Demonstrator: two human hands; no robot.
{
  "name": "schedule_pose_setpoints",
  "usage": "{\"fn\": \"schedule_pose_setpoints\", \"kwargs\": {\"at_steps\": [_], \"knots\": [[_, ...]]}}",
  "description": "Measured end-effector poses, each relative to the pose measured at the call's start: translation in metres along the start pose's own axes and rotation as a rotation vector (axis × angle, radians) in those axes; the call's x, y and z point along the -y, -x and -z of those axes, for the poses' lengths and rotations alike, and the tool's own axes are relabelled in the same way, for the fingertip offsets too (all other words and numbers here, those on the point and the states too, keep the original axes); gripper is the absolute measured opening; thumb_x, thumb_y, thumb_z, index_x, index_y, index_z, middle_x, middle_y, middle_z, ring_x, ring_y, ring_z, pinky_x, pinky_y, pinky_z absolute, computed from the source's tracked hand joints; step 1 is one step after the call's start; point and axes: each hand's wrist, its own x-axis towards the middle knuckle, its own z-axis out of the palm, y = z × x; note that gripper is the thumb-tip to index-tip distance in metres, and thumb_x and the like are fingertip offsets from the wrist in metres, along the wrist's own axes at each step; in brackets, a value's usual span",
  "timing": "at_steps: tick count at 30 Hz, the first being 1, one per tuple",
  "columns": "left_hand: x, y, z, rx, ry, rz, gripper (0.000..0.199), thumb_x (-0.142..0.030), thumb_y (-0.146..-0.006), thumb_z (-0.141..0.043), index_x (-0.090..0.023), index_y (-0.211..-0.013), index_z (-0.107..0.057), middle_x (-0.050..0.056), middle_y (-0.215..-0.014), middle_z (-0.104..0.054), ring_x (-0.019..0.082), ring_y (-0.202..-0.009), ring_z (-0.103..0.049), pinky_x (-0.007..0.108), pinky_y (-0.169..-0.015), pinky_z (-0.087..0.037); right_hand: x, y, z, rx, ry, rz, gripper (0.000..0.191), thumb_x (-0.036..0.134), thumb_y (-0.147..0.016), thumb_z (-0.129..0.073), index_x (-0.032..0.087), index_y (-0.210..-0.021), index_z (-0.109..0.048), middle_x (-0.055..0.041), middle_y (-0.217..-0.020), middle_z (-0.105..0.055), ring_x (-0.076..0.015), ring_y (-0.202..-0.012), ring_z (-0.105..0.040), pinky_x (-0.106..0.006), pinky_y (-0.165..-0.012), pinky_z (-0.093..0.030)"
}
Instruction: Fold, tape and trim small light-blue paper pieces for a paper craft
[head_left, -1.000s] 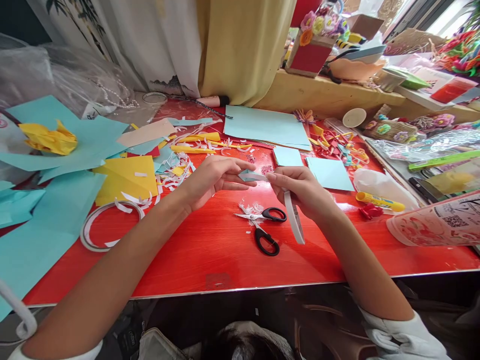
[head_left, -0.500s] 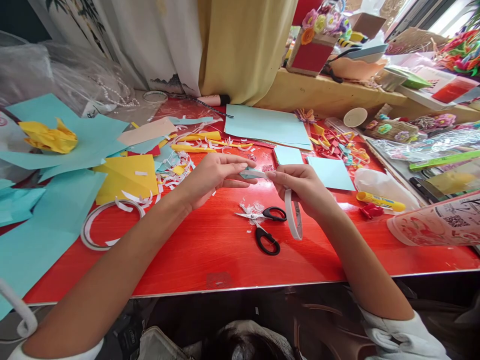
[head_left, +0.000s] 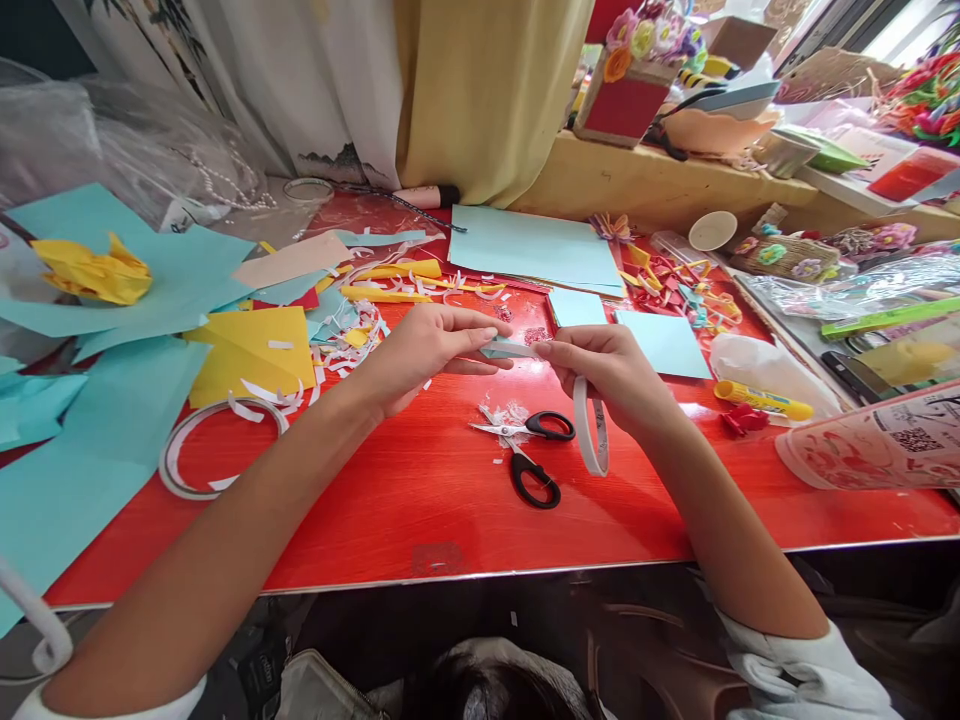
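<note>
Two hands (head_left: 420, 360) (head_left: 606, 372) | left: blue paper (head_left: 493, 351), part-hidden | right: tape roll (head_left: 582, 425), part-hidden

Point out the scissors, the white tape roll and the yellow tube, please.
Scissors (head_left: 510, 434), head view: where the blades cross.
White tape roll (head_left: 584, 428), head view: left side of its ring.
Yellow tube (head_left: 763, 400), head view: middle of its body.
</note>
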Motion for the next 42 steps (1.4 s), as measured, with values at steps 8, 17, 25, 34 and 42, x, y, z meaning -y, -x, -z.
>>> {"fn": "schedule_pose_setpoints", "kwargs": {"at_steps": [8,17,25,34,42], "knots": [[0.0018,-0.0003,-0.0003,-0.014,-0.015,0.001,0.021,-0.021,-0.075,-0.061,-0.011,-0.093,-0.066,0.007,-0.088,-0.068,0.016,-0.078,-0.066,0.029,-0.078,-0.052,-0.0006,-0.0003,0.0003,-0.007,0.012,-0.012,0.036,0.030,-0.076,-0.059,0.015,-0.047,-0.044,0.0049,-0.042,-0.039,-0.0030,-0.037,-0.034,-0.019,-0.035,-0.025],[0.0022,-0.0007,-0.0022,-0.028,-0.071,-0.060,0.021,-0.019,-0.076,-0.059,-0.012,-0.095,-0.064,0.007,-0.094,-0.066,0.015,-0.079,-0.065,0.029,-0.077,-0.053,-0.0005,-0.0003,0.0011,0.005,0.050,-0.035,0.035,0.030,-0.077,-0.058,0.014,-0.048,-0.047,0.0044,-0.043,-0.041,-0.0030,-0.038,-0.037,-0.018,-0.036,-0.027],[0.0005,0.0001,-0.0037,-0.020,-0.181,-0.066,0.019,-0.020,-0.078,-0.054,-0.015,-0.094,-0.064,0.005,-0.088,-0.065,0.014,-0.072,-0.065,0.027,-0.067,-0.054,0.0045,0.0015,-0.0002,-0.001,0.082,0.008,0.036,0.030,-0.076,-0.059,0.014,-0.047,-0.046,0.0044,-0.043,-0.041,-0.0027,-0.037,-0.036,-0.018,-0.035,-0.025],[-0.0007,0.0013,-0.0043,0.080,-0.165,-0.005,0.028,-0.026,-0.072,-0.062,-0.015,-0.097,-0.061,0.007,-0.097,-0.063,0.017,-0.085,-0.061,0.031,-0.073,-0.053,0.0017,0.0021,0.0011,0.010,0.081,0.054,0.037,0.035,-0.076,-0.059,0.015,-0.049,-0.045,0.0041,-0.044,-0.042,-0.0035,-0.038,-0.037,-0.019,-0.036,-0.028],[0.0086,-0.0035,-0.0071,0.038,-0.348,-0.013,0.016,-0.017,-0.071,-0.060,-0.013,-0.086,-0.063,0.004,-0.080,-0.064,0.013,-0.073,-0.060,0.028,-0.069,-0.049,0.0075,0.0044,-0.0039,-0.021,0.011,0.044,0.040,0.036,-0.076,-0.059,0.016,-0.046,-0.042,0.0047,-0.040,-0.039,-0.0032,-0.036,-0.031,-0.021,-0.035,-0.019]]}}
